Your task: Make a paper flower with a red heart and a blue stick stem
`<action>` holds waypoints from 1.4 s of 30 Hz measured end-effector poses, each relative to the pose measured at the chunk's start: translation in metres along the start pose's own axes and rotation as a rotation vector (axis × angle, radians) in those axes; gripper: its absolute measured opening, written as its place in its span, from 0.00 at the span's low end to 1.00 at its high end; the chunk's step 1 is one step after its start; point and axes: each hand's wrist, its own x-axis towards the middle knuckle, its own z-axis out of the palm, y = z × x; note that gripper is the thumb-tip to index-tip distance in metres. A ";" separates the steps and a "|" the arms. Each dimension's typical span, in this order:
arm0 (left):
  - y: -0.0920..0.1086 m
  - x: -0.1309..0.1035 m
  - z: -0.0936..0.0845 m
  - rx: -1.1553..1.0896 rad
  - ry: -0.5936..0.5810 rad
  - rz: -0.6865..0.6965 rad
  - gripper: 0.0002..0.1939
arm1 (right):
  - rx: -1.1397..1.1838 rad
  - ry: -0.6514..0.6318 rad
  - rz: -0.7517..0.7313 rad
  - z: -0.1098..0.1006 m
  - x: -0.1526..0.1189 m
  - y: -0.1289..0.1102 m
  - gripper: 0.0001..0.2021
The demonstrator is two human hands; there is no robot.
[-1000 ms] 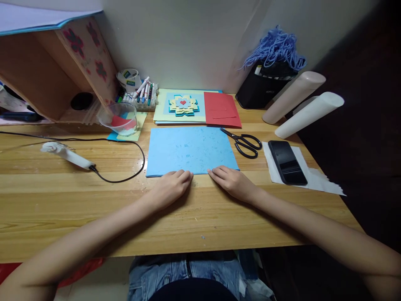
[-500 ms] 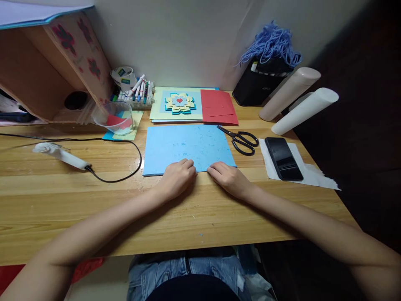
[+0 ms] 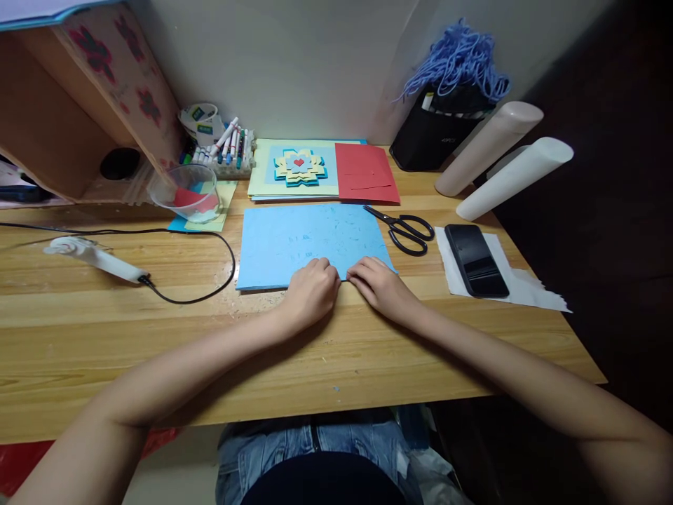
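A light blue rectangular sheet or thin board [image 3: 305,235], with faint marks and scratches on its top, lies flat on the table. My left hand [image 3: 314,287] is closed in a loose fist over its near edge, the fingertips turned away from view. Just to the right, my right hand [image 3: 379,284] rests at the same edge with thumb and fingers pinched together. The fingertips of both hands almost meet; whatever is between them is too small or hidden to make out. Black-handled scissors [image 3: 407,230] lie by the sheet's right side, their tips at its far corner.
Behind the sheet are layered papers with a paper flower [image 3: 299,167] and a red card [image 3: 366,173]. A clear plastic cup [image 3: 185,193], markers [image 3: 228,147] and a white corded tool [image 3: 99,259] are left. A phone [image 3: 476,259], white bottles [image 3: 515,179] and a black case [image 3: 425,140] stand right.
My left hand has shifted right along the near edge, closer to my right hand. My right hand has moved slightly and stays pinched. The camera view has tilted a little.
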 end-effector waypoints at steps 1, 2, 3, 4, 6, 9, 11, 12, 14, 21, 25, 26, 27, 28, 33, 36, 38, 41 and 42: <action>0.002 0.001 -0.001 0.003 -0.020 -0.013 0.11 | 0.025 -0.015 0.014 -0.001 0.002 0.001 0.07; 0.003 0.002 -0.003 0.014 -0.043 -0.026 0.11 | 0.049 -0.034 0.029 -0.002 0.004 0.002 0.07; 0.005 0.004 -0.005 0.027 -0.069 -0.037 0.10 | 0.070 -0.057 0.046 -0.003 0.006 0.004 0.06; 0.006 0.006 -0.008 0.039 -0.098 -0.050 0.10 | 0.089 -0.080 0.065 -0.004 0.008 0.004 0.06; 0.008 0.011 -0.013 0.049 -0.163 -0.075 0.10 | 0.129 -0.116 0.114 -0.007 0.012 0.005 0.04; 0.007 0.019 -0.020 0.016 -0.246 -0.092 0.09 | 0.189 -0.132 0.216 -0.011 0.016 0.007 0.02; 0.004 0.023 -0.022 -0.018 -0.252 -0.114 0.08 | 0.203 -0.129 0.296 -0.013 0.017 0.010 0.02; 0.003 0.025 -0.023 -0.034 -0.245 -0.133 0.07 | 0.200 -0.128 0.328 -0.013 0.018 0.012 0.03; -0.001 0.029 -0.024 -0.057 -0.234 -0.177 0.12 | 0.183 -0.129 0.369 -0.014 0.020 0.015 0.07; -0.007 0.041 -0.029 -0.054 -0.340 -0.156 0.08 | 0.257 -0.143 0.328 -0.018 0.012 0.024 0.09; -0.005 0.045 -0.033 -0.026 -0.390 -0.162 0.08 | 0.233 -0.122 0.298 -0.023 0.004 0.025 0.07; -0.004 0.046 -0.034 -0.027 -0.401 -0.163 0.09 | 0.207 -0.126 0.319 -0.025 0.004 0.024 0.07; -0.003 0.046 -0.035 -0.029 -0.414 -0.161 0.09 | 0.179 -0.139 0.352 -0.026 0.005 0.022 0.07; -0.003 0.047 -0.036 -0.030 -0.425 -0.157 0.09 | 0.151 -0.158 0.394 -0.028 0.008 0.021 0.07; -0.005 0.053 -0.039 -0.020 -0.464 -0.152 0.10 | 0.051 -0.254 0.566 -0.034 0.020 0.019 0.09; -0.011 0.057 -0.040 -0.022 -0.483 -0.165 0.14 | 0.020 -0.231 0.594 -0.035 0.020 0.024 0.12; -0.016 0.058 -0.039 -0.032 -0.495 -0.163 0.16 | 0.017 -0.232 0.602 -0.035 0.018 0.029 0.14; -0.021 0.059 -0.037 -0.040 -0.491 -0.166 0.16 | 0.013 -0.255 0.611 -0.039 0.015 0.035 0.15; -0.021 0.059 -0.037 -0.041 -0.491 -0.167 0.16 | 0.009 -0.267 0.616 -0.041 0.015 0.037 0.16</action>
